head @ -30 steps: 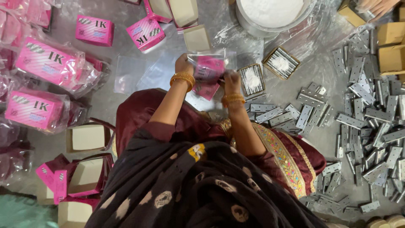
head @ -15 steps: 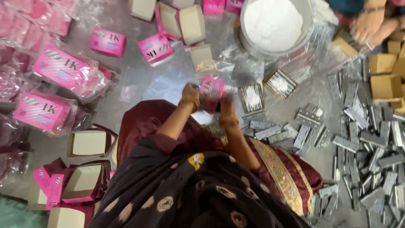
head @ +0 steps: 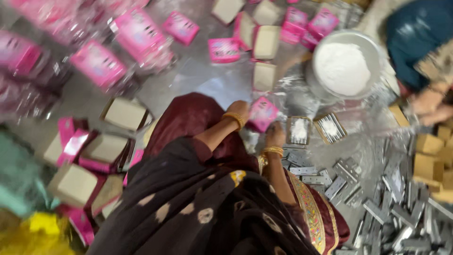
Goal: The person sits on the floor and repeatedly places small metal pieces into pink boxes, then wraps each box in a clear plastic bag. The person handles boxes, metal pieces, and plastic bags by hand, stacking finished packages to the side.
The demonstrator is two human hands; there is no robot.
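The small pink box sits between the person's two hands, just above the dark red cloth over their lap, and below the big round white bowl of powder. The left hand grips the box's left edge, fingers pressed around it; the right hand holds its lower right corner from beneath, fingers curled on it, though the blur hides exactly how they lie. Both wrists wear gold bangles.

Taking the box as the landmark: just to its right lie two small open trays with white powder in them. Further right and lower, a heap of grey metal strips spreads over the floor. Above the box lie plain cardboard inner boxes and more pink boxes. Well to its left sit open cardboard-lined cartons and clear-wrapped pink packs. At upper right another person's hand works near tan boxes.

By the look of it, the step in hand is closing or folding this one pink box. The next move likely calls for a firm grip by one hand while the other tucks the flap, without crushing the thin card.
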